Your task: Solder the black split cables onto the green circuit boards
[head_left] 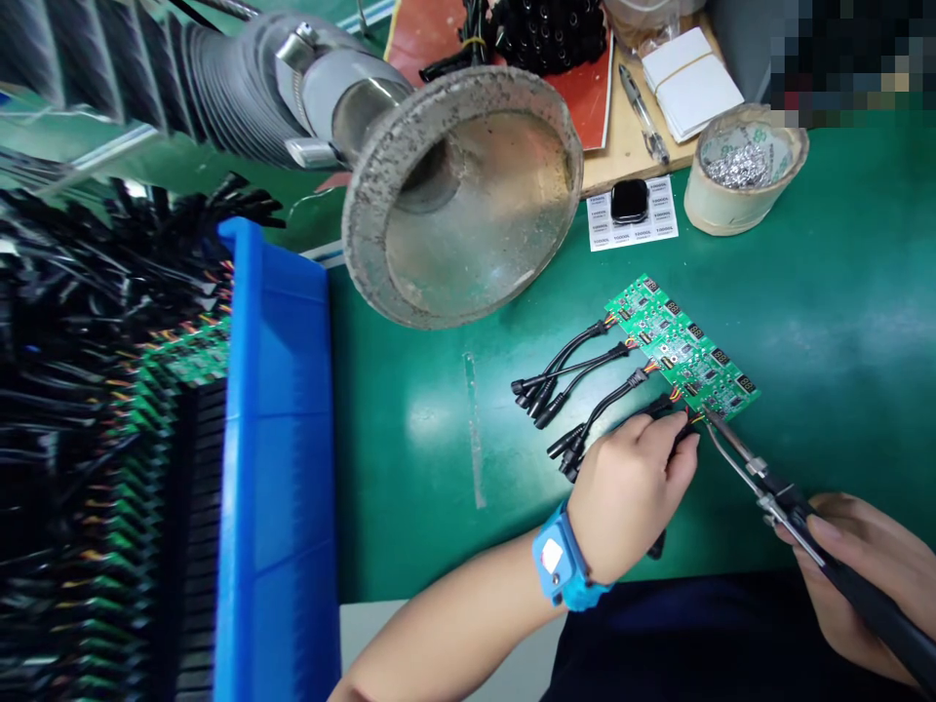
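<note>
A green circuit board panel [683, 349] lies on the green mat, with several black cables [577, 370] running off its left edge. My left hand [635, 492], with a blue wrist strap [563, 564], pinches a black cable at the board's near corner. My right hand [870, 575] grips a soldering iron [790, 512] whose tip touches the board's near edge next to that cable.
A metal fume-extraction funnel [468, 195] on a ribbed hose hangs over the mat at upper left. A blue bin [274, 468] of wired boards stands at the left. A tape roll holding solder bits [746, 166], a label sheet [635, 214], white cards and a pen lie at the back.
</note>
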Available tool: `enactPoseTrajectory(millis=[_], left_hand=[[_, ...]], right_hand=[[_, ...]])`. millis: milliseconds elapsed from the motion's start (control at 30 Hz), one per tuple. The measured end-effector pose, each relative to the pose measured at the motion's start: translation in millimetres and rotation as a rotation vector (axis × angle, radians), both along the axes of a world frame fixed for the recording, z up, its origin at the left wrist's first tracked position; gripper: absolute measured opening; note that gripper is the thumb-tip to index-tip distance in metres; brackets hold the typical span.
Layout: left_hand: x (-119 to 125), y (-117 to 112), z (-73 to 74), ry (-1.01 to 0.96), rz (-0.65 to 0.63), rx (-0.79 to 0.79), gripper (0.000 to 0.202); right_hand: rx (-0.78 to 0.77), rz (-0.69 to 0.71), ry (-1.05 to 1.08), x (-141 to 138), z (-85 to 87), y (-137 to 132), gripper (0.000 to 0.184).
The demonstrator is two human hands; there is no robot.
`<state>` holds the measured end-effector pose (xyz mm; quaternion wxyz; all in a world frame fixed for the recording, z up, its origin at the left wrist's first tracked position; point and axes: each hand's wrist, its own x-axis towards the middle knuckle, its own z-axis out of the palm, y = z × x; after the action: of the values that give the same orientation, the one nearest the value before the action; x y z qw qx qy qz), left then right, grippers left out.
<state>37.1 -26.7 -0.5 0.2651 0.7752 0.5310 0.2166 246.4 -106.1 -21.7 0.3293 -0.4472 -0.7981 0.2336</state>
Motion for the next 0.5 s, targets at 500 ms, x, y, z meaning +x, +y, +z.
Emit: enactPoseTrajectory(millis=[500], left_hand=[[2.9, 9.0, 5.3, 0.014, 0.001, -0.077, 0.014]], right_hand=[[0.018, -0.014, 0.143, 1.2, 0.8, 0.3, 0.061]])
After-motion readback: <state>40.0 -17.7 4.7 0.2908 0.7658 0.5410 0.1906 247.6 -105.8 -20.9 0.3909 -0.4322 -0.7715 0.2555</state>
